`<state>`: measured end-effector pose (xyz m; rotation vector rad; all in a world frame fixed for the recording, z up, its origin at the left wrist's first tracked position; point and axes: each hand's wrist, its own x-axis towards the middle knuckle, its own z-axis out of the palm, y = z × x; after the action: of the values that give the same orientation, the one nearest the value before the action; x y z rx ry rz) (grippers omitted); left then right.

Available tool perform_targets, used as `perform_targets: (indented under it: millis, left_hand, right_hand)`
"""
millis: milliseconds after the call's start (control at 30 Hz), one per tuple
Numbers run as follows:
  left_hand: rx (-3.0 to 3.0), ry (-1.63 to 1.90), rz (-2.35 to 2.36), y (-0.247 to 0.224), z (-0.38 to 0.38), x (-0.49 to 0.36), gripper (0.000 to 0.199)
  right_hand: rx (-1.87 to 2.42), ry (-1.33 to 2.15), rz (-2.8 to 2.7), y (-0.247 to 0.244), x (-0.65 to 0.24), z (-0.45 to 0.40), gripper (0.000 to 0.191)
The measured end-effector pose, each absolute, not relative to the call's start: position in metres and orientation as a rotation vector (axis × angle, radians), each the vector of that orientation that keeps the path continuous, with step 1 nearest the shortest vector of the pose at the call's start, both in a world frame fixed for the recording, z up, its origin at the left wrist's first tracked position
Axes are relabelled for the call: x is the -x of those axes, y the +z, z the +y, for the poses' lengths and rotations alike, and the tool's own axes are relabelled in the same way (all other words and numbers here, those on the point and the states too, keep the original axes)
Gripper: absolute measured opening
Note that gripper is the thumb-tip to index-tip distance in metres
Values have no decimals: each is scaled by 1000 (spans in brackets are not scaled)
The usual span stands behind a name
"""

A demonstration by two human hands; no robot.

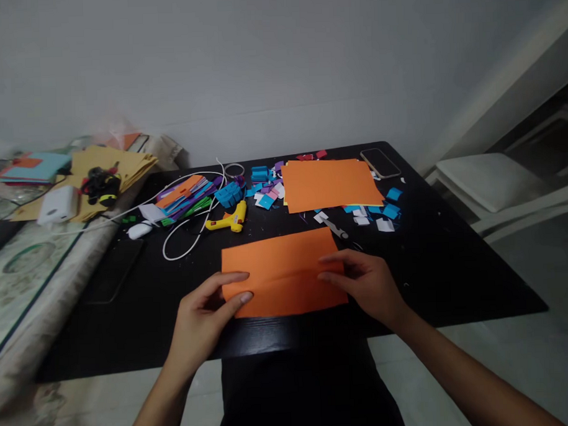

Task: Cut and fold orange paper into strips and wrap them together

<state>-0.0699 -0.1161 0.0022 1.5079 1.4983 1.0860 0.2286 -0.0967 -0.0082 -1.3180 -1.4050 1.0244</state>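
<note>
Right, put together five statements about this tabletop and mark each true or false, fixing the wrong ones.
1. The left hand and right hand both have fingers over the near orange sheet. True.
2. The glue gun is blue. False: it is yellow.
3. A phone lies near the far right corner of the table. True.
4. The paper stack has green on top. False: its top sheet is orange.
5. The white cable is right of the right hand. False: it lies to the left.
</note>
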Motion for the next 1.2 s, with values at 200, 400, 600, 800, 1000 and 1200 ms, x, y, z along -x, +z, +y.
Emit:
perform_targets:
  millis: [200,400,600,800,1000,1200]
  left_hand:
    - [-1738,1198,1469,10,-117,70,21]
    - [-2117,1293,1408,20,-117,70,15]
    - [-2214,1008,1056,34,-127,48,15]
    - [-2110,936,982,42,-131,37,14]
    - [-1938,888,1267,33,-121,55,19]
    - [-1584,741,1513,2,-96,83,43]
  right_hand:
    - [1351,979,-1388,-2,-234,-98,22]
    - [1300,566,-1591,2,-233,-102,14]
    - [955,539,-2095,31,-201,-121,22]
    - [970,888,-2143,49,-186,-121,7]
    - [1107,1161,-2157,52,-206,-101,19]
    - [1454,1220,-2131,31,-244,-71,24]
